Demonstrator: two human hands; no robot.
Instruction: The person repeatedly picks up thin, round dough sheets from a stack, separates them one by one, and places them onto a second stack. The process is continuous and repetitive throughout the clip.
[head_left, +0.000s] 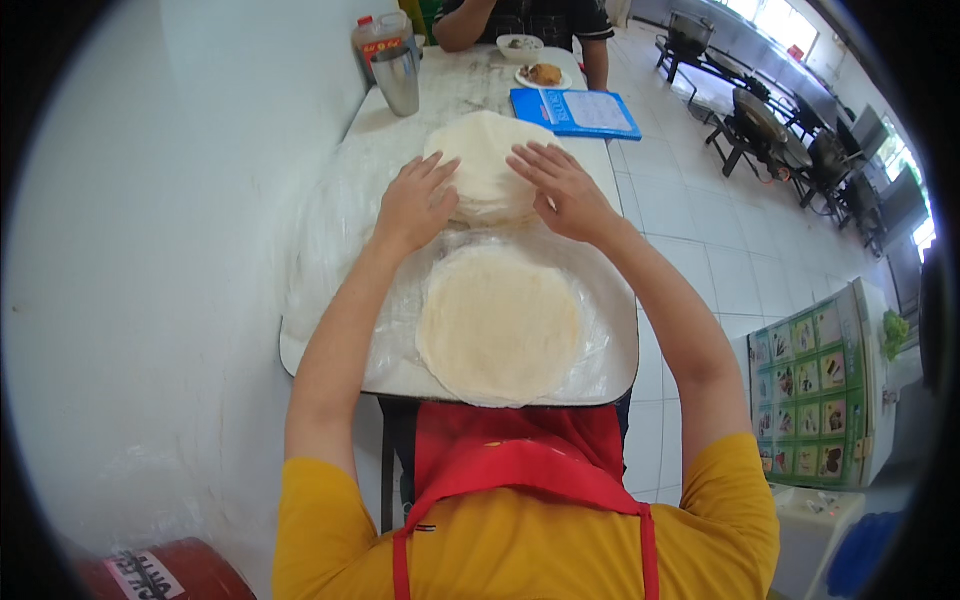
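Two stacks of thin round dough sheets lie on a white table (337, 352) partly covered with clear plastic film (315, 247). At the far stack (491, 150), my left hand (420, 199) rests by the left edge with its fingers spread. My right hand (562, 187) lies over the right side of that same stack, fingers apart and pointing inward. Whether either hand has hold of a sheet's edge cannot be told. Nearer to my body, the second stack (501, 326) sits at the table's front edge, touched by neither hand.
A metal cup (397, 82) and a plastic jug (375, 37) stand far left by the wall. Far right are a blue book (536, 112), a plate of food (566, 82) and a bowl (520, 49). Another person (544, 19) is at the table's far end.
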